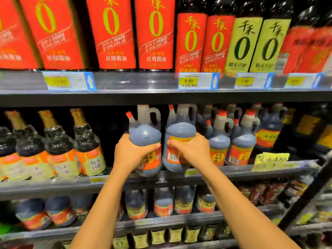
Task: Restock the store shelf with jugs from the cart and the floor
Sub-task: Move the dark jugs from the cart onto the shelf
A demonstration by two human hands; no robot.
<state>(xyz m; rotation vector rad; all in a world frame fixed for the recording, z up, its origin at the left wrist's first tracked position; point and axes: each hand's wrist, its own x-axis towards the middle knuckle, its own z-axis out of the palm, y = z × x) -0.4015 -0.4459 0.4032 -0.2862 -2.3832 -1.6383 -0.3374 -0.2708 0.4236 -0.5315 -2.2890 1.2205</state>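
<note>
Red-and-yellow label paper lies under the fingers [154,146] of the left hand [133,155]. They curl round the body of the left jug [144,133], a translucent plastic jug of dark liquid with a red cap and a moulded loop handle. The right hand [192,150] grips the right jug [179,130], a jug of the same type, in the same manner, with its fingertips on the barcode side of the label.

Both jugs stand upright, just beside each other, at the front edge of the middle shelf [53,186], a grey metal shelf. Their bases overlap the front rail. Whether they rest on the shelf cannot be told.

Position of adjacent stock:
- Right of the held jugs, same shelf: a row of matching dark jugs [242,142], standing several deep.
- Left, same shelf: dark glass bottles with gold-foil necks [86,146].
- Upper shelf: tall red-labelled bottles [111,33] and green-labelled bottles [240,44], with yellow price tags [195,80] on the rail below them.
- Lower shelf: smaller dark jugs [163,203].
- Right end of the middle shelf rail: a yellow handwritten note [273,157].
</note>
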